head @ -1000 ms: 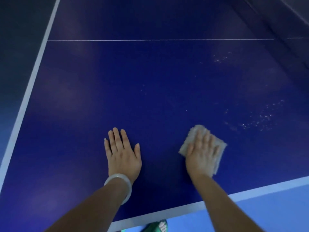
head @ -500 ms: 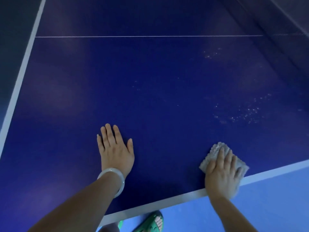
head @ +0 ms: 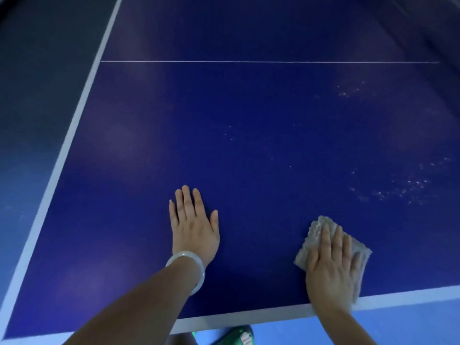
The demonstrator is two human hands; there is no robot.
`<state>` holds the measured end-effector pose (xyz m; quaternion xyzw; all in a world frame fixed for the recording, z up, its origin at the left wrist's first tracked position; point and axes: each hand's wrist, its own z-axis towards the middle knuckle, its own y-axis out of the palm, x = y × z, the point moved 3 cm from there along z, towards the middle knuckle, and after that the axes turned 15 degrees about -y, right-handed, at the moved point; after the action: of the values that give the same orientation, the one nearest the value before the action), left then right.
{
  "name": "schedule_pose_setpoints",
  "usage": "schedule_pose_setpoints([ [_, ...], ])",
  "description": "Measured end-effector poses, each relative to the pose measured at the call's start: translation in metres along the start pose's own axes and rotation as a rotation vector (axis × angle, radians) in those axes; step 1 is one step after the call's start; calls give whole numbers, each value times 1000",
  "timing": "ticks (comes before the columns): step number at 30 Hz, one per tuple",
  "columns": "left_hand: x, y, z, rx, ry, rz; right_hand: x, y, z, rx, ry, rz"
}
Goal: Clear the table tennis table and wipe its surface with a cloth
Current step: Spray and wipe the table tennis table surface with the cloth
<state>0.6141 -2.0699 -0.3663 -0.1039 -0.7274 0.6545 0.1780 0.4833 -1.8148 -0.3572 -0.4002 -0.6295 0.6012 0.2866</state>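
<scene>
**Both palms down on the blue table, cloth under the right one**

From my feed, the dark blue table tennis table with white edge lines (head: 249,145) fills nearly the whole view. Starting at the left, I see the left hand (head: 193,225) lying flat on the bare surface, fingers straight and close together, thumb angled out to the right, holding nothing. A pale, glossy round bangle (head: 189,268) sits on that wrist, and the forearm runs off the bottom edge of my picture.

Further right, the right hand (head: 332,267) presses palm-down on a grey, nubby square cloth (head: 317,229), fingers straight and slightly spread across it. The cloth lies near the table's near edge, its lower corner touching the white border line; most of it is covered by the hand.

Beyond the cloth I can make out faint whitish specks (head: 398,188), too small to identify. Below the table edge, a green sandal (head: 236,336) is cut off by the frame.
</scene>
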Motion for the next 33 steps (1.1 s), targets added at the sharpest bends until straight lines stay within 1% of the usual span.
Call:
schedule_pose_setpoints([
  [1, 0, 0, 0, 3, -2, -1, -15, 1, -1, 4, -7, 18],
  [2, 0, 0, 0, 5, -4, -3, -35, 3, -2, -5, -71, 15],
  [5, -1, 0, 0, -7, -8, -8, -104, 13, -5, -69, -423, -14],
  [6, -1, 0, 0, -10, -6, -11, -119, 14, -3, -67, -521, -19],
  [7, -1, 0, -1, -16, -6, -18, -129, 15, 2, -61, -582, -20],
  [9, -1, -1, 0, -29, -3, -41, -133, 15, 18, -62, -622, -29],
  [12, -2, -6, -1, -47, 13, -70, -125, 11, 43, -61, -612, -47],
  [16, -6, -15, 7, -98, 20, -191, -117, 8, 63, -84, -627, -55],
  [18, -8, -22, 23, -110, 80, -249, -110, 7, 69, -97, -667, -45],
  [19, -7, -26, 35, -87, 121, -255, -104, 5, 74, -95, -680, -65],
  [20, -6, -29, 49, -51, 148, -242, -94, 3, 81, -87, -662, -88],
  [21, -4, -33, 66, -31, 149, -215, -82, 0, 89, -85, -599, -84],
  [22, -1, -35, 83, -37, 127, -180, -71, -3, 98, -91, -488, -50],
  [24, 3, -33, 115, -78, 48, -104, -57, -8, 109, -81, -206, 7],
  [25, 4, -30, 127, -89, 9, -64, -59, -9, 110, -65, -111, 14],
  [26, 5, -27, 135, -89, -20, -25, -66, -7, 110, -61, -68, 19],
  [27, 5, -23, 139, -79, -36, 7, -77, -4, 109, -58, -88, 21],
  [28, 5, -20, 139, -59, -45, 32, -91, 1, 109, -52, -169, 21],
  [31, 6, -13, 138, -4, -39, 28, -127, 5, 123, -6, -607, 26],
  [32, 5, -12, 138, -7, -33, 20, -132, 0, 136, -48, -726, 5],
  [33, 5, -12, 139, -8, -30, 20, -129, -4, 153, -61, -830, -100],
])
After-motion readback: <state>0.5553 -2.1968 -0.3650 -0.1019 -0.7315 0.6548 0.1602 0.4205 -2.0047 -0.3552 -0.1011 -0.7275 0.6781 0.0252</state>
